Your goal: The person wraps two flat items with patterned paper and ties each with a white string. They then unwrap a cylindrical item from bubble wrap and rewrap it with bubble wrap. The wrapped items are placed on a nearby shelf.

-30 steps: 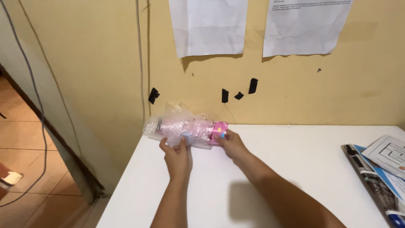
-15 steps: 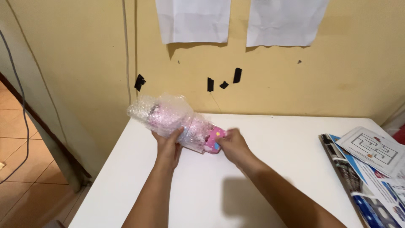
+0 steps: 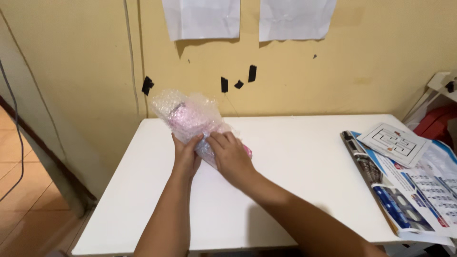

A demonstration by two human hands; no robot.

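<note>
Both hands met on a pink object wrapped in bubble wrap [image 3: 193,121], which lay tilted over the far left part of the white desk [image 3: 295,157], its far end raised toward the yellow wall [image 3: 371,62] and its near end, where bare pink showed, down by the desk top. The left hand [image 3: 185,154] had its grip closed around the underside of the bundle, fingers curled up onto the plastic. The right hand [image 3: 231,157] lay over the top with fingertips pressed into the wrap just beside the left thumb; its grip was closed on the loose film rather than on the object itself, as far as could be told.

To do this handling well, the lower hand would best serve as a steady cradle while the upper fingers worked the film, pulling along the length of the bundle rather than across it, so the slippery plastic would not let the pink object slide out of the near end.

The left edge of the desk sat close to the left hand, with tiled floor [image 3: 19,190] beyond. Open room lay in the middle and near parts of the desk. On the right, a stack of printed sheets [image 3: 409,190] with a maze card [image 3: 395,143] overhung the right edge, well apart from the hands.
</note>
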